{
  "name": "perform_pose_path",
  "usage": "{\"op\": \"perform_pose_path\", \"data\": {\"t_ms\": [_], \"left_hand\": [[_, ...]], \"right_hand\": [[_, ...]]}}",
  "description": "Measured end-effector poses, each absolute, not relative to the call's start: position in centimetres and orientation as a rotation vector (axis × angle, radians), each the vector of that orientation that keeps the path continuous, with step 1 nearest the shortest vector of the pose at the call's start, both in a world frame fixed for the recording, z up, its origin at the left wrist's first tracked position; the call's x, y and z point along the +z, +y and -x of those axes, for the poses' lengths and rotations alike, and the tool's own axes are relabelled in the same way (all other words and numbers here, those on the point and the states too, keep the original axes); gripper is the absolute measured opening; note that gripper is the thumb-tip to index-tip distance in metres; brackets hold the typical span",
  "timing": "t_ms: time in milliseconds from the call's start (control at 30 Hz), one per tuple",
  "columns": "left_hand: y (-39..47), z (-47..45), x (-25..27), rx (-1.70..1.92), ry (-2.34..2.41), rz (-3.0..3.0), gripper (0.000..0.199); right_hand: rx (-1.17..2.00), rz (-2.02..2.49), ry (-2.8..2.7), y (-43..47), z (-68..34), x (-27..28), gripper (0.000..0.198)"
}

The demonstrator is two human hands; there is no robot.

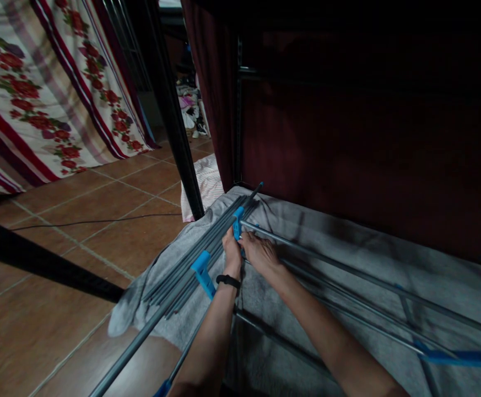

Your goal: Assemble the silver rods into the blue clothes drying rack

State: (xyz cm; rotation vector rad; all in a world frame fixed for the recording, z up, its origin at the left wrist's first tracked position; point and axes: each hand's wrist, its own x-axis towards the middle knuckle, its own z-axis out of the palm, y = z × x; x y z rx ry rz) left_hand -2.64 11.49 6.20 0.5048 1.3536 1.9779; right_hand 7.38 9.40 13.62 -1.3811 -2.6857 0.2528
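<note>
My left hand (232,251) is closed around the lower part of a blue plastic connector (238,218), below the end of a long grey metal tube (306,250). Against the connector's other side, the curled fingers of my right hand (260,251) pinch at it; whatever lies between those fingertips is hidden. A bundle of loose grey tubes (211,242) rests on the grey cloth beside my left hand. Nearer to me, another blue connector (202,270) sits over a tube by my left wrist, which wears a black band (228,281).
Grey cloth (331,226) lies under the tubes and frame parts. A blue piece (467,358) joins tubes at right. Black posts (174,116) stand by the cloth, with a dark red curtain (347,149) behind. A cable (100,221) crosses the tiled floor.
</note>
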Motion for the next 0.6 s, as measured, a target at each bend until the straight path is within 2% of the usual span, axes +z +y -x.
{"op": "perform_pose_path", "data": {"t_ms": [267,433,600], "left_hand": [[11.6,2.5,5.6,1.945,1.421,-0.479,0.043],[11.8,2.7,5.5,1.911,1.419,-0.507,0.038],[11.3,2.7,4.7,1.869,1.408,-0.552,0.043]], "right_hand": [[0.429,1.29,-2.686,9.8,-8.1,13.4,0.041],[0.425,1.311,-2.701,10.0,-7.9,12.2,0.044],[0.446,1.384,-2.743,10.1,-7.7,10.9,0.046]]}}
